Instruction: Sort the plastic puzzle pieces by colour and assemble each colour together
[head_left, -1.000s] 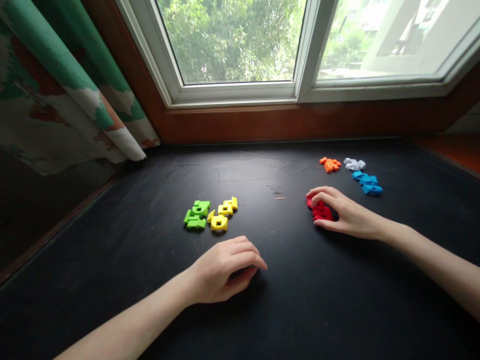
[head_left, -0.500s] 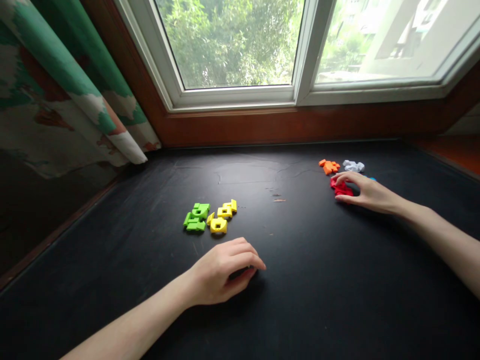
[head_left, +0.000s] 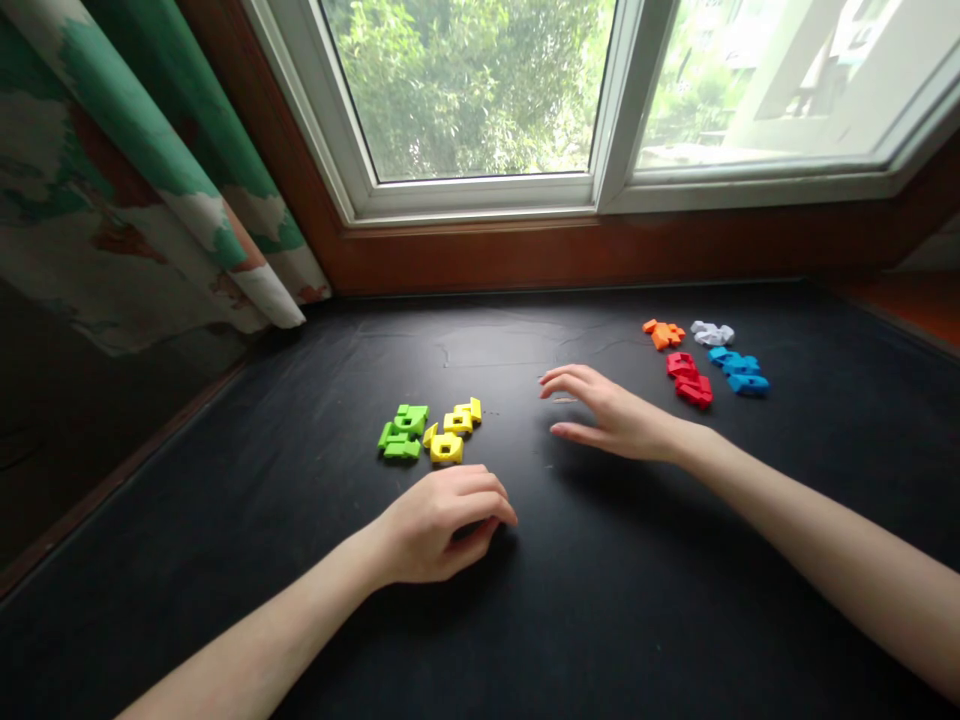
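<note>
Red pieces — apart from right hand

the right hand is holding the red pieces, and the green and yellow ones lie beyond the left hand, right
Not quite: in the head view, the right hand is open, and the red pieces lie apart from it, beside the blue pieces. The green pieces and yellow pieces do lie beyond the left hand.

A lane of bare counter runs between the yellow pieces and the right hand. The left hand bars yellow's near side; the green pieces crowd its left. At right, red, blue, orange and white leave only narrow gaps.
</note>
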